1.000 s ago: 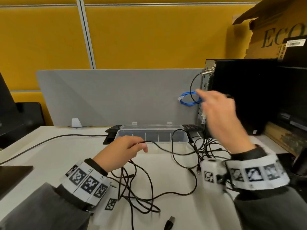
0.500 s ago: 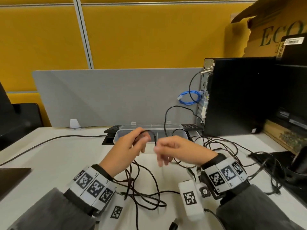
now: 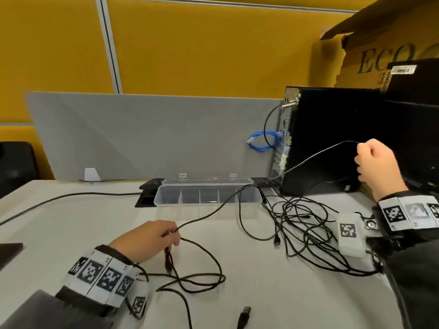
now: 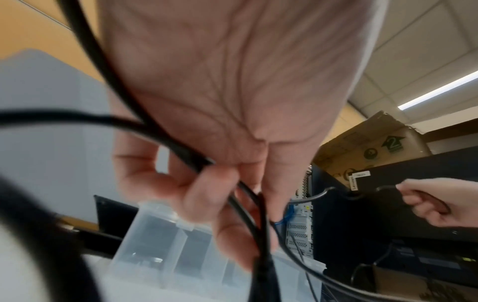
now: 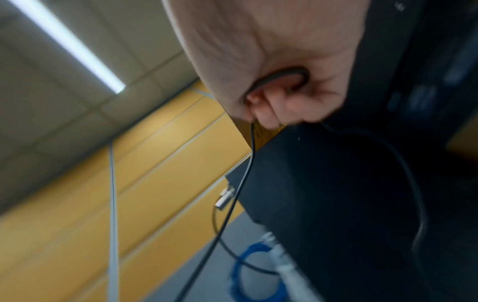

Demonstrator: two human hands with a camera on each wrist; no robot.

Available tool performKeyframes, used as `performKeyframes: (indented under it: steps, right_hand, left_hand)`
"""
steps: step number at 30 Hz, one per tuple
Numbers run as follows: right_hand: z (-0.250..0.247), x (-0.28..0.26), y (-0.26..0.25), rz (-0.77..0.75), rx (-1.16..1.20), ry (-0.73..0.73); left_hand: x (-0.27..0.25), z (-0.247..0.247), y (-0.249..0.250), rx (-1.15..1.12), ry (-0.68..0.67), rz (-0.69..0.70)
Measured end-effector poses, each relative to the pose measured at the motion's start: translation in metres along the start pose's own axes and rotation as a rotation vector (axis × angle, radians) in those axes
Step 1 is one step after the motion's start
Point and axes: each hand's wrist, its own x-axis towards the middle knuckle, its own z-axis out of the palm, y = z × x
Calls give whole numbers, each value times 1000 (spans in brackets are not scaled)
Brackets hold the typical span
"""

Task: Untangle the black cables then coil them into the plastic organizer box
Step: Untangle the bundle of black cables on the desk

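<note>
One black cable runs taut from my left hand up to my right hand. The left hand pinches it low over the table, with the cable's plug end hanging below the fingers. Raised in front of the black computer tower, the right hand grips the same cable in a fist. A tangle of black cables lies on the table under the right wrist. The clear plastic organizer box stands open at the back, its compartments showing no cable.
A black computer tower and a cardboard box stand at the right. A blue network cable hangs at the tower's back. A grey divider panel backs the table. A loose USB plug lies at the front edge.
My hands were close together over the box half a second ago. The right hand has pulled a cable up and right; the left has dropped toward me, stretching the cable out.
</note>
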Motion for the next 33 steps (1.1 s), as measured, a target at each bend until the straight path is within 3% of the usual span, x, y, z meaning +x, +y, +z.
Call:
performKeyframes:
  steps: [4, 7, 10, 13, 15, 17, 19, 23, 25, 26, 29, 33]
  right_hand:
    - [2, -16, 5, -31, -1068, -293]
    - [31, -51, -32, -131, -1349, -339]
    - [65, -87, -73, -379, -1159, -491]
    - [100, -133, -105, -505, -707, -928]
    - [119, -152, -108, -507, -541, -1106]
    - [127, -149, -102, -486, -376, -1124]
    - [122, -134, -94, -371, -198, -1060]
    - [95, -99, -70, -149, 27, -761]
    - [82, -82, -54, -120, -83, -641]
    - [77, -76, -46, -142, -220, -648]
    - [74, -72, -28, -192, -727, -948]
    - [90, -82, -8, -262, -930, -1262]
  left_hand:
    - [0, 3, -6, -98, 105, -9]
    - [-2, 5, -1, -134, 197, 41]
    - [-5, 9, 6, -190, 272, 107]
    - [-10, 11, 18, -303, 320, 222]
    - [-13, 12, 22, -348, 310, 292]
    - [-16, 12, 21, -368, 289, 318]
    - [-17, 10, 17, -400, 291, 300]
    - [-14, 7, 4, -381, 316, 217]
    - [-12, 5, -4, -346, 345, 149]
    - [-12, 4, -8, -345, 369, 115]
    - [-11, 3, -15, -336, 415, 46]
    - [-13, 7, -11, -363, 335, -32]
